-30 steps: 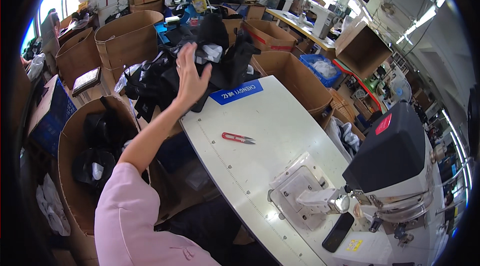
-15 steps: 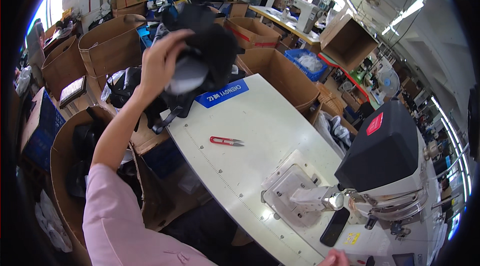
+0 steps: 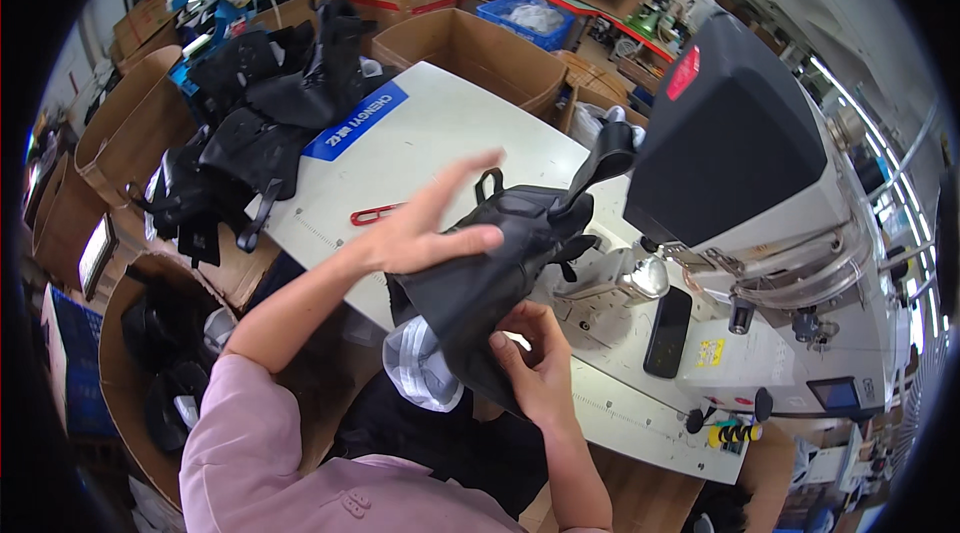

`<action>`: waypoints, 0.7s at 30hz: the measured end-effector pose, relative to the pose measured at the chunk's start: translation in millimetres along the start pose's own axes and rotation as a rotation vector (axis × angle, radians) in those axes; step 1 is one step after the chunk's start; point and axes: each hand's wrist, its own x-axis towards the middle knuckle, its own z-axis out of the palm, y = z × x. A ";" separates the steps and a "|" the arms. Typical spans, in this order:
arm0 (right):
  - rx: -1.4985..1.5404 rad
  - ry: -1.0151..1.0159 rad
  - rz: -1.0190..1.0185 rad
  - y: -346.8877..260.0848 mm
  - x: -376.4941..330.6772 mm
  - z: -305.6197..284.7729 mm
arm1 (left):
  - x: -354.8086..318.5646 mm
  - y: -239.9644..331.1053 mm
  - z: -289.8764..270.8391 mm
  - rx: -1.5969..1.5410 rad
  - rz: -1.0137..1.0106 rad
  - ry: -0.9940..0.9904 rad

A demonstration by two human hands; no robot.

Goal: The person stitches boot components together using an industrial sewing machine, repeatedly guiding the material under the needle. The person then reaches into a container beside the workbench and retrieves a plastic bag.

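A black leather boot upper [image 3: 500, 263] with a pale lining is held over the white sewing table [image 3: 440, 123] in front of me. My left hand [image 3: 425, 228] lies on its left side, thumb pressed on the leather and fingers spread. My right hand [image 3: 535, 363] grips its lower edge from underneath. A strap of the piece sticks up toward the grey sewing machine [image 3: 740, 163]. Red thread snips [image 3: 375, 215] lie on the table just left of my left hand.
A heap of black boot uppers [image 3: 260, 103] covers the table's far left end. Brown cardboard boxes [image 3: 470, 48] stand behind and left. A black phone [image 3: 668, 331] lies on the machine bed. A box with dark pieces [image 3: 165, 353] sits low left.
My left hand took a black upper from the heap at the far left and carried it in front of me. My right hand came up and took hold of its lower edge.
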 end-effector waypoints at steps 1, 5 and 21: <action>0.002 0.019 -0.006 -1.1 0.0 -0.5 | 6.4 -4.4 11.8 -0.149 -0.058 -0.166; 0.100 0.218 -0.102 -4.7 9.9 -15.9 | 27.6 15.0 42.3 0.180 0.195 -0.293; 0.109 0.177 -0.032 -0.9 -2.9 -75.7 | 52.7 36.9 84.1 -0.127 -0.149 -0.250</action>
